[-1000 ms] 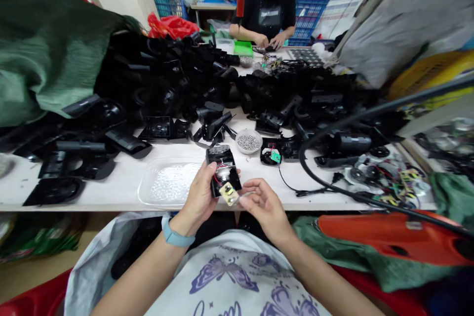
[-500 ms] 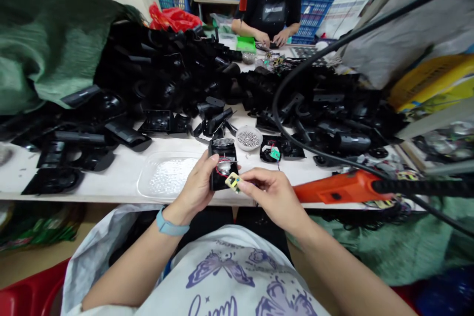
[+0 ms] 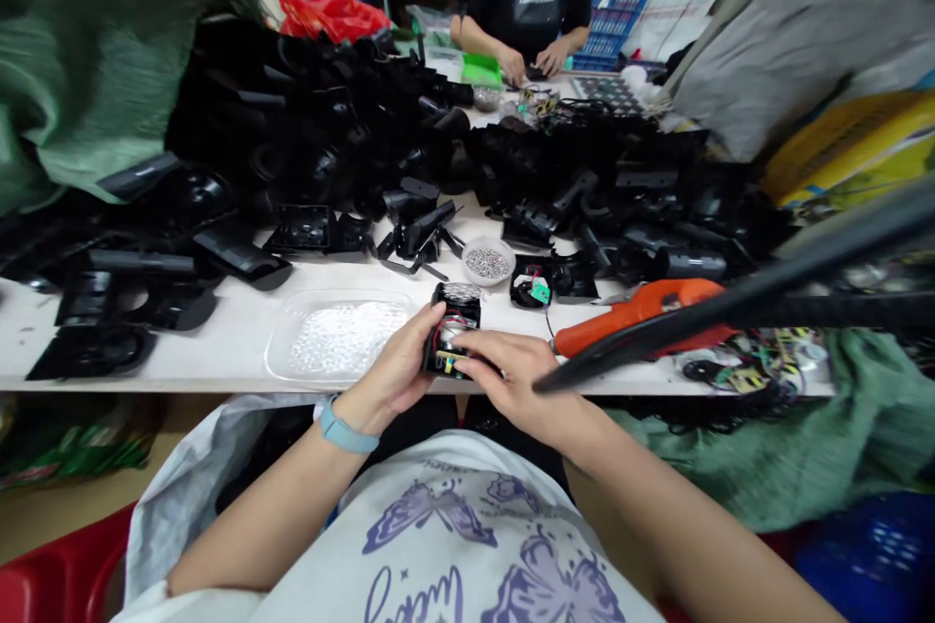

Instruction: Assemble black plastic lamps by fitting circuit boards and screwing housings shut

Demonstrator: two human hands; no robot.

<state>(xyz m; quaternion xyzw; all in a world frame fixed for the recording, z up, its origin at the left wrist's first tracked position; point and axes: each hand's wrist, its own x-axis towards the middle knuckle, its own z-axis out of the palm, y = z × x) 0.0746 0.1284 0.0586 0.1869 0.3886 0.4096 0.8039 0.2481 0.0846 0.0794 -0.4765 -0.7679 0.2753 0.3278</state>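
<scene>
My left hand (image 3: pixel 400 358) is closed round the left side of a black plastic housing (image 3: pixel 458 304), held at the table's front edge. Inside the housing show red wires and a round silvery part. A small yellowish circuit board (image 3: pixel 448 363) sits at the housing's near end. My right hand (image 3: pixel 515 377) grips that board between thumb and fingers, its fingertips reaching into the housing. Just beyond stands a small round bowl of screws (image 3: pixel 488 262). To the left lies a clear tray (image 3: pixel 274 350) of small shiny transparent pieces.
Another opened black housing with a green board (image 3: pixel 541 290) lies right of the bowl. An orange electric screwdriver (image 3: pixel 643 311) and a thick black cable (image 3: pixel 766 253) reach in from the right. Black casings (image 3: pixel 314 146) are heaped behind. A co-worker (image 3: pixel 533 10) sits across the table.
My right hand has brought the circuit board down from the housing's near right corner into its near end. The orange screwdriver and its cable have swung in the view.
</scene>
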